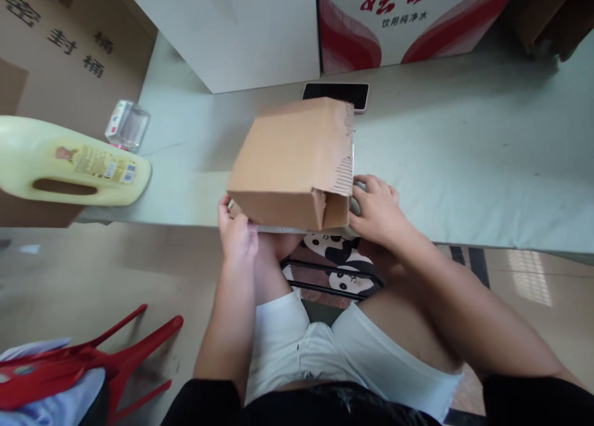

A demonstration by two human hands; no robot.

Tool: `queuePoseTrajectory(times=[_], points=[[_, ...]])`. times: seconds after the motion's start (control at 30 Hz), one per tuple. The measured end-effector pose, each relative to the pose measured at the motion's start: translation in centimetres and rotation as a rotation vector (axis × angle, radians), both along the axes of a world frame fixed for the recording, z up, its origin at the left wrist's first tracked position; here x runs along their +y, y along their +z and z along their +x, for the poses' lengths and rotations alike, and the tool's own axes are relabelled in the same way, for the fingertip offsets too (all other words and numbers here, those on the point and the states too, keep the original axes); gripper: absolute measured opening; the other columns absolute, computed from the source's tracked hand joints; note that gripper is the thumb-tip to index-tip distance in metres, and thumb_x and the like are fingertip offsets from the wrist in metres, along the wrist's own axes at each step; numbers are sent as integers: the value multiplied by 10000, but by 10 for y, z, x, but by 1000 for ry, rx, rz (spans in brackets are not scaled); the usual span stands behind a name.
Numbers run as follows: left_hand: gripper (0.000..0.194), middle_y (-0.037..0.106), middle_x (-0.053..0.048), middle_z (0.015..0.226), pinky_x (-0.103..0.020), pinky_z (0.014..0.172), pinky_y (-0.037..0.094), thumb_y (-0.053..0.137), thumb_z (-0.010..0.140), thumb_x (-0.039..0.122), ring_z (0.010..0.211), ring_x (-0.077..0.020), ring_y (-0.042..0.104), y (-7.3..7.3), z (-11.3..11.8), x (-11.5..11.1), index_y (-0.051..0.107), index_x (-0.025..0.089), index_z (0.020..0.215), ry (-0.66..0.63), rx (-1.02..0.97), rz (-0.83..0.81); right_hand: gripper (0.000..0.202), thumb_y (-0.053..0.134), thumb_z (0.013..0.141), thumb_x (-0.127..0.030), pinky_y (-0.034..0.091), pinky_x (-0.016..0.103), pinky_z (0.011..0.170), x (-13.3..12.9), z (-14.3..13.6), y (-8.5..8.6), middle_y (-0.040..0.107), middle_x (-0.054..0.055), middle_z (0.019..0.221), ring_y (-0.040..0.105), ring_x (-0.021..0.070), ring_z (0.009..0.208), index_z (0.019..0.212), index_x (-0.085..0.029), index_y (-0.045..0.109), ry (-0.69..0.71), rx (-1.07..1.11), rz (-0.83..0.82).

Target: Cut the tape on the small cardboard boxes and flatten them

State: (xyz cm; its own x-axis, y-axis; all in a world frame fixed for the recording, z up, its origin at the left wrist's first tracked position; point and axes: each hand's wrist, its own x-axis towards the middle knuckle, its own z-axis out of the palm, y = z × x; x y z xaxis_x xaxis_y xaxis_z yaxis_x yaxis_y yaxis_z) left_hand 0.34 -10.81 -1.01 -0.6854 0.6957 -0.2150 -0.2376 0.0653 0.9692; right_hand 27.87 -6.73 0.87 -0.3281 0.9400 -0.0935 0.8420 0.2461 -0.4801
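Note:
A small brown cardboard box (pixel 288 147) rests near the front edge of the table, with one torn, ragged edge showing corrugation on its right side. Its near right corner stands partly open. My left hand (pixel 237 233) grips the box's near left corner, fingers bent and partly hidden. At the right end, my right hand (pixel 378 208) has its curled fingers on the box's edge; the fingertips are partly out of sight behind the cardboard. Something pale shows beneath the front of the box, too little to name. Behind it lies a dark-screened phone (pixel 341 95), partly covered.
A yellow jug-like bottle (pixel 106 178) and a clear bottle (pixel 129 127) lie on the left by a large carton (pixel 55 98). A white box (pixel 250 36) and a red-and-white carton (pixel 417 30) stand behind. A red stool (pixel 134 352) is at lower left.

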Motion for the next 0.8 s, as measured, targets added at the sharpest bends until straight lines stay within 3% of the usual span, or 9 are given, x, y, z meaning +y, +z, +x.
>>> queuePoseTrajectory(times=[0.07,0.2,0.3,0.4,0.5,0.6,0.73,0.8], points=[[559,723,-27,1060,-257,828,570,900,519,225,936,-152,704,-7,1,-3,654,233,1021,35,182,12,484,541,842,-361,398,681,1082,1,1,-2,541,234,1441,468,460,1370,1248,-138,682,16,36,8],[319,743,-56,920,-295,882,562,824,661,369,908,-174,703,-11,4,-4,705,164,874,-62,343,-49,458,532,845,-364,430,612,1106,4,6,-3,539,256,1420,508,428,1342,1192,-100,675,49,210,66],[284,748,-52,877,-322,950,553,750,728,426,948,-195,714,-11,6,-2,712,164,831,-43,293,14,444,549,859,-375,465,549,1095,5,8,4,594,201,1365,558,358,1290,1232,-148,629,113,442,106],[334,770,-74,1001,-354,1078,505,667,787,508,1168,-238,682,-11,10,1,723,189,871,-126,186,81,431,572,870,-381,484,522,1073,5,8,11,630,161,1331,580,327,1260,1250,-178,584,202,599,104],[396,765,-74,1151,-362,1167,440,620,819,570,1357,-248,579,-11,13,2,732,224,975,-299,88,101,412,635,848,-408,440,566,1111,3,7,10,677,143,1265,592,343,1244,1192,-184,609,303,576,79],[444,750,-66,1213,-358,1199,405,604,828,613,1397,-243,544,-11,13,1,724,241,1040,-326,93,156,295,645,851,-407,471,543,1084,2,4,4,722,122,1146,637,321,1164,1051,-192,668,385,534,34],[432,733,-75,1221,-359,1164,430,608,838,596,1351,-242,578,-10,9,2,687,229,1051,-302,98,172,324,646,815,-390,557,462,922,3,2,1,721,132,1119,668,298,1049,1054,-176,685,293,529,33],[350,743,-65,1111,-326,1066,493,631,837,533,1230,-220,647,-8,5,3,663,219,987,-262,105,158,316,647,783,-375,559,443,836,3,2,3,729,133,1031,673,294,951,1015,-164,685,196,497,43]])
